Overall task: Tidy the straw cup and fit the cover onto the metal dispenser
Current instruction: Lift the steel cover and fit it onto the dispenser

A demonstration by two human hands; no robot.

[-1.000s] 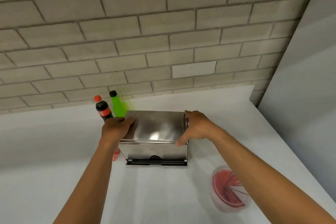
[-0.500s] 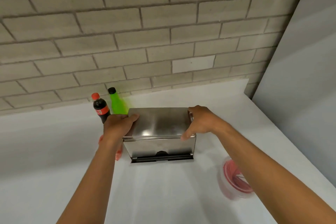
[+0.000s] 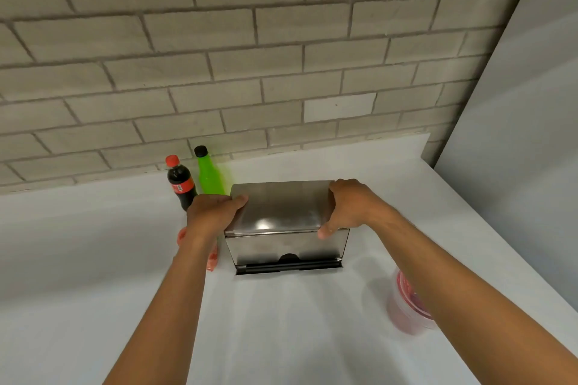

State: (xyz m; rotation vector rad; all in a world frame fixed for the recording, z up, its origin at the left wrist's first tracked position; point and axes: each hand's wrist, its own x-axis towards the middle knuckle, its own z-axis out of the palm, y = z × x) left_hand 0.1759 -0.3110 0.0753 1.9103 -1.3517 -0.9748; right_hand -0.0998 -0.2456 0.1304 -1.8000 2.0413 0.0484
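Note:
A shiny metal dispenser stands in the middle of the white counter, its slot facing me. Its metal cover lies on top of the box. My left hand grips the cover's left edge, and my right hand grips its right edge with the thumb on the front corner. A clear plastic cup of red straws stands at the right, partly hidden behind my right forearm.
A cola bottle and a green bottle stand behind the dispenser's left side by the brick wall. Something red lies on the white counter under my left wrist. A grey wall panel bounds the right.
Both hands stay on the cover, which sits a little lower and squarer on the box. My view has shifted, so the straw cup slides further behind my right forearm.

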